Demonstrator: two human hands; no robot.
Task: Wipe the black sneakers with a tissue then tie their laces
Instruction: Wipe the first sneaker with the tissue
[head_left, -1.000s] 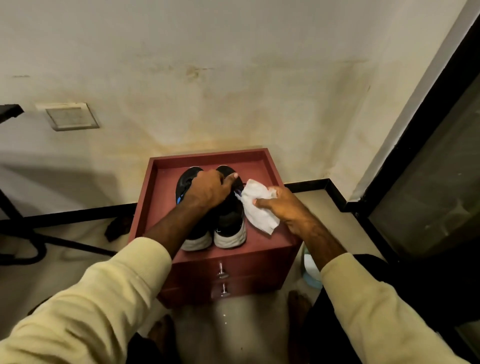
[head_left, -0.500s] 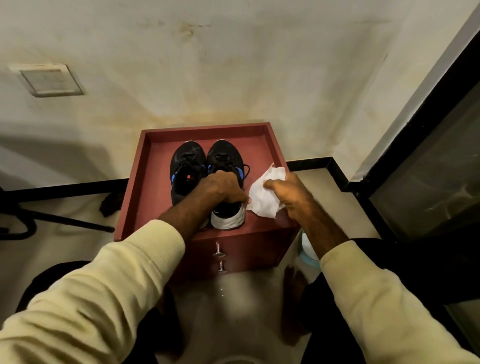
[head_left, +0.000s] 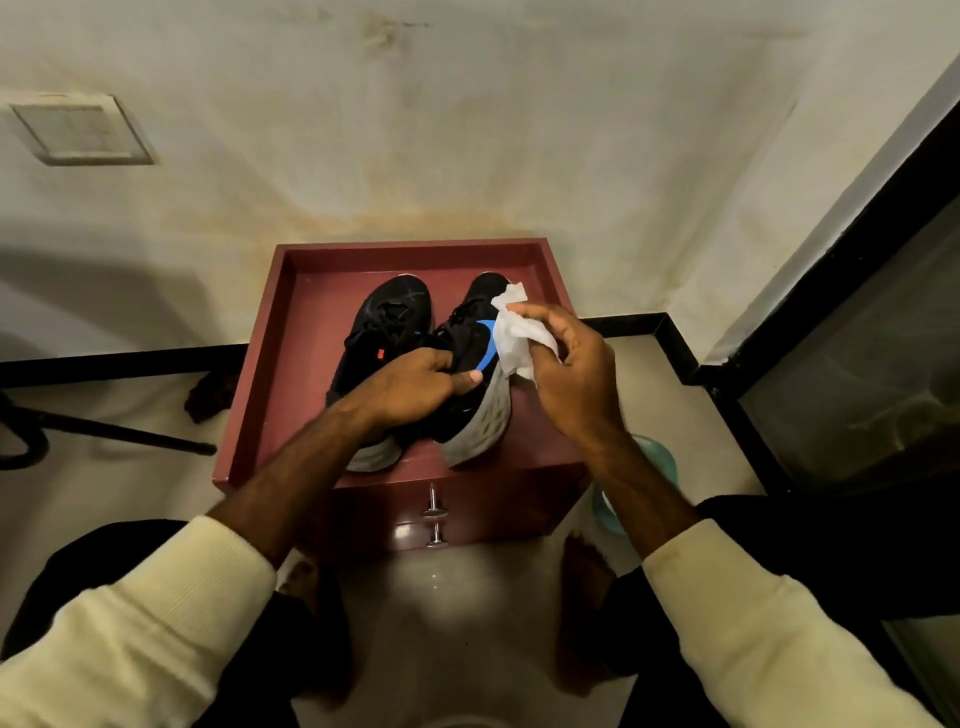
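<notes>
Two black sneakers stand on a dark red drawer cabinet (head_left: 270, 364), toes toward the wall. The left sneaker (head_left: 387, 322) sits flat. The right sneaker (head_left: 470, 364), with a blue mark and a white sole, is tipped onto its side. My left hand (head_left: 410, 384) grips the right sneaker at its opening, thumb on its side. My right hand (head_left: 566, 369) holds a crumpled white tissue (head_left: 511, 332) against that sneaker's outer side. The laces look loose.
The cabinet has a raised rim and two drawers with metal knobs (head_left: 434, 509). It stands against a stained wall. A teal bowl (head_left: 649, 467) sits on the floor at its right. A black metal stand leg (head_left: 104, 431) lies left. A dark glass door (head_left: 857, 395) is at the right.
My left hand has tipped the right sneaker onto its side. My right hand has brought the tissue from beside the shoe up against its outer side.
</notes>
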